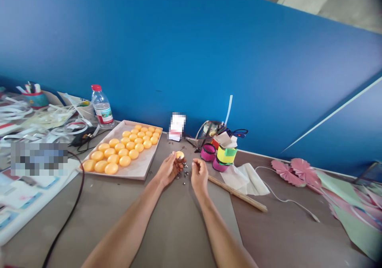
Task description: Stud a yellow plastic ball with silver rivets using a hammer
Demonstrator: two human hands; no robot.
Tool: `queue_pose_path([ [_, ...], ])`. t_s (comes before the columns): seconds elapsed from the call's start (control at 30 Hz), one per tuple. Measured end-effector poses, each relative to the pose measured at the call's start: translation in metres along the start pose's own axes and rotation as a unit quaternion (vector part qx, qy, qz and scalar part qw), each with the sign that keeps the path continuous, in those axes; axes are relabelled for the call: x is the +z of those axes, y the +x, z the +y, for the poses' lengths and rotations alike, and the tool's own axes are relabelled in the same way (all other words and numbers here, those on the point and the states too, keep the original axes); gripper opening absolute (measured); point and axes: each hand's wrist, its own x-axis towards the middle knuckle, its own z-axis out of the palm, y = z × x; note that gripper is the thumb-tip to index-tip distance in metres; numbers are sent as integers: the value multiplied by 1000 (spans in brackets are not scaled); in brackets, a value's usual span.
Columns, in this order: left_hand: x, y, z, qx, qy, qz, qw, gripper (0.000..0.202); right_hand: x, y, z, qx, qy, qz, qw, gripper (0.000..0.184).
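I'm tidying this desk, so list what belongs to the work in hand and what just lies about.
Apparently in use:
orange round piece in the left hand
small shiny pieces beside that hand
similar orange pieces
pale tray under them

Apparently just lying about:
red-capped bottle
wooden stick
pink paper shapes

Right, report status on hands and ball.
Left hand holding orange ball. Right hand close by, curled, contents unclear. Small shiny pieces loose between them.
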Motion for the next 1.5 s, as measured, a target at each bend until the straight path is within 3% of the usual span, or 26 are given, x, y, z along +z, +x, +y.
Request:
queue_pose_path([
  [0.2, 0, -1, 1, 5, -9, -3, 1000, 33, 1, -2, 0, -41, -39, -41, 998, 17],
  [0.3, 0, 0, 2, 8, -17, -2, 1000, 32, 2, -3, -1, -70, -87, -93, 989, 20],
  [0.5, 1, 0, 3, 30, -19, -20, 999, 33, 5, -11, -11, -89, -314, -200, 924, 19],
  [0.7, 3, -2, 3, 24, -14, -14, 1000, 34, 9, -11, -10, -95, -375, -221, 895, 16],
  [1.23, 2, -1, 2, 20, -9, -9, 1000, 33, 9, -7, -4, -58, -379, -212, 899, 17],
  [1.37, 0, -1, 1, 21, -4, -10, 1000, 34, 7, -6, -4, -62, -305, -174, 934, 18],
  [1.5, -1, -1, 1, 16, -1, -9, 1000, 35, 5, -5, -3, -40, -146, -101, 983, 17],
])
